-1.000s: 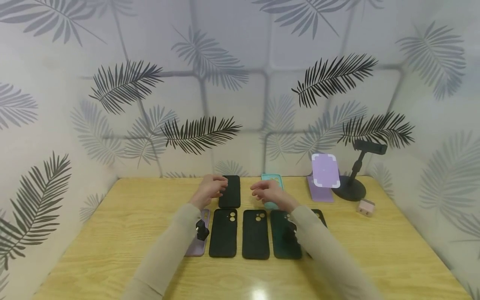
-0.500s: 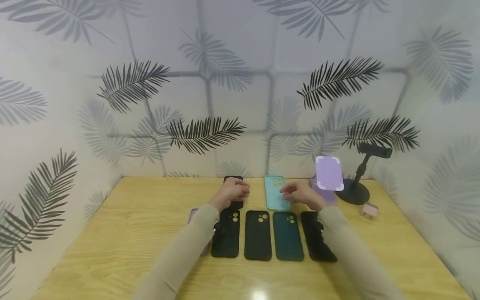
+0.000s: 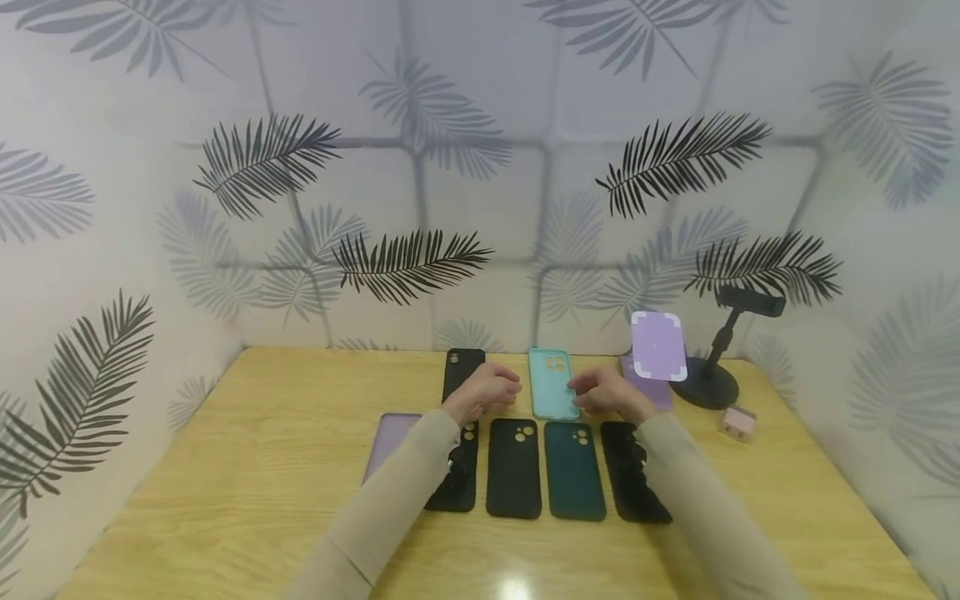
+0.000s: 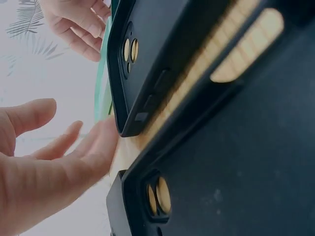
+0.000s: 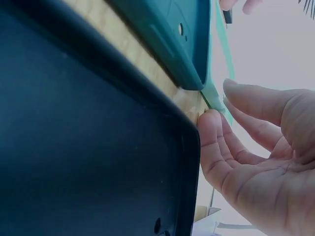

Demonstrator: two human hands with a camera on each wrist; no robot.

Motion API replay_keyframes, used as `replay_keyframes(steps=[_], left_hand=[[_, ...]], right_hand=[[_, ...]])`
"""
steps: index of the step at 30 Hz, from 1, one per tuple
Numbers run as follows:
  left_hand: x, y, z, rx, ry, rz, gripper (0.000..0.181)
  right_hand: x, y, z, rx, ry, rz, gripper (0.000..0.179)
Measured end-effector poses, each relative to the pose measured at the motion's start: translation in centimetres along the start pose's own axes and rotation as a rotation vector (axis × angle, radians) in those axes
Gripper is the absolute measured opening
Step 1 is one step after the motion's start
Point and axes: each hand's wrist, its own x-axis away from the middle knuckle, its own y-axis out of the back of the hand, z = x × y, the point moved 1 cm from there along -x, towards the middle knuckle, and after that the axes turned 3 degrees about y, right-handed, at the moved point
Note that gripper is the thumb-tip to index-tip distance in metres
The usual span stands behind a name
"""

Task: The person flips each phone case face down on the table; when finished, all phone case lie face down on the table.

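Observation:
A turquoise phone case [image 3: 553, 387] lies at the back of the wooden table. My right hand [image 3: 606, 392] is at its right edge; in the right wrist view the fingertips [image 5: 211, 118] are right by the turquoise rim, thumb apart from them. To the left of that case hovers my left hand [image 3: 486, 392], its fingers loosely bent and nothing between them. Behind the left hand, a black case [image 3: 461, 371] is partly covered. The front row holds a purple case [image 3: 388, 437], two black cases, a dark green case [image 3: 575, 475] and another black case [image 3: 626, 467] partly under the right sleeve.
At the back right stand a purple phone stand [image 3: 658, 346] and a black stand [image 3: 708, 379] with a round base. A small pink charger plug [image 3: 738, 422] sits near them. A patterned wall [image 3: 517, 317] rises behind the table's back edge.
Both hands have moved right, the left from the back black case towards the turquoise case, uncovering more of the black case. The right hand has shifted from over the turquoise case to its right edge.

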Motion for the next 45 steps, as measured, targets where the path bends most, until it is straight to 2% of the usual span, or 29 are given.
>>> replay_keyframes(steps=[3,10,15,24,33,40,45], left_hand=[[-0.1,-0.2,0.1,0.001,0.027,0.005,0.04],[-0.5,-0.5,-0.1,0.012,0.042,0.021,0.04],[-0.8,-0.9,-0.2,0.045,0.052,0.031,0.041],[-1.3,-1.3,0.0,0.125,0.069,-0.006,0.046],[-0.7,-1.4,0.2,0.208,0.056,-0.059,0.05],[-0.8,-1.2,0.0,0.261,0.082,-0.072,0.053],[-1.1,-1.4,0.0,0.275,0.064,-0.058,0.053]], right_hand=[[-0.1,0.0,-0.2,-0.002,0.008,0.001,0.04],[-0.4,0.1,-0.7,0.038,0.03,-0.014,0.039],[-0.6,-0.1,-0.5,0.037,0.012,-0.03,0.038],[-0.5,-0.7,0.1,0.028,-0.005,-0.042,0.038],[-0.6,-1.2,0.7,0.059,0.033,-0.072,0.037],[-0.7,-1.4,1.0,0.066,0.03,-0.091,0.034],[-0.7,-1.6,1.1,0.074,0.034,-0.08,0.035]])
